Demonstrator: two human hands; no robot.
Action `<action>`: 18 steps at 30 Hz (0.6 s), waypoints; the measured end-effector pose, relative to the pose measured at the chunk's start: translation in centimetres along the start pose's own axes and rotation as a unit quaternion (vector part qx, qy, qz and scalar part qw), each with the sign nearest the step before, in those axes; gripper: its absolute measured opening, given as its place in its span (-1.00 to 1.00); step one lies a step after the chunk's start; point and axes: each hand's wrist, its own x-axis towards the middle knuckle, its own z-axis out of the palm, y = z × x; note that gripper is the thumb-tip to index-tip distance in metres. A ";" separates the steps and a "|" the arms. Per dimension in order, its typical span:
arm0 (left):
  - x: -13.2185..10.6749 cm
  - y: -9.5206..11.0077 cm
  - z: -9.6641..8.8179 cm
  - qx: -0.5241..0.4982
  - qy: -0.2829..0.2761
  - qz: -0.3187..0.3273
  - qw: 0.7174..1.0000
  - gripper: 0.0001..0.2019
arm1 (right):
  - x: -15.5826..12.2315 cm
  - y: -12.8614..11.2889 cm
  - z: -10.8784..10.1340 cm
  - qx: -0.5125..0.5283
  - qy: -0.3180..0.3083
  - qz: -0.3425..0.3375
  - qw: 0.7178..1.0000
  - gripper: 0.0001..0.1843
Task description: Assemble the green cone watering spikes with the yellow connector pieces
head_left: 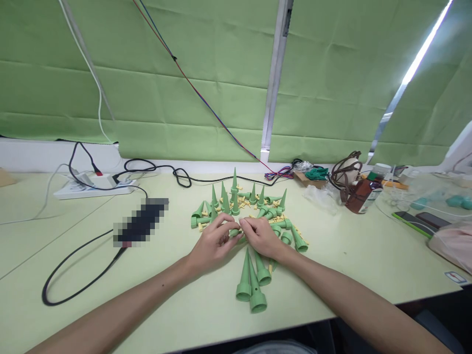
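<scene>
Over the middle of the table, my left hand (212, 243) is closed around a green plastic spike (234, 232), a hollow cone with a wider collar, mostly covered by the fingers. My right hand (263, 237) meets it there with thumb and fingers pinched together; what they grip is hidden. Behind my hands, several green spikes stand point up (235, 184), and others lie on their sides (282, 223). Small yellow plastic pieces (245, 204) are scattered among them. Nearer to me, several more spikes (244, 287) lie with their open collars facing me.
On the left, a pixelated dark device (142, 223) trails a black cable; a white power strip (96, 187) lies behind it. At the right are a brown bottle (363, 195), a plastic bag (320, 196) and phones (415, 223). Green blinds (206, 118) hang behind the table.
</scene>
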 end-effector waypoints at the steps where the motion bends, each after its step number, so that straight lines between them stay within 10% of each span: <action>1: 0.0 0.0 0.0 0.005 0.001 -0.008 1.000 -0.86 | 0.0 0.0 0.0 -0.001 0.010 0.000 1.000 -0.54; 13: 0.2 0.0 0.0 -0.024 0.051 -0.114 0.992 -0.87 | 0.0 0.0 -0.1 0.028 0.094 0.024 0.995 -0.55; 18: 0.6 0.1 -0.4 -0.071 -0.002 -0.109 0.992 -0.51 | -0.1 -0.3 -0.3 0.036 0.078 0.009 0.996 -0.57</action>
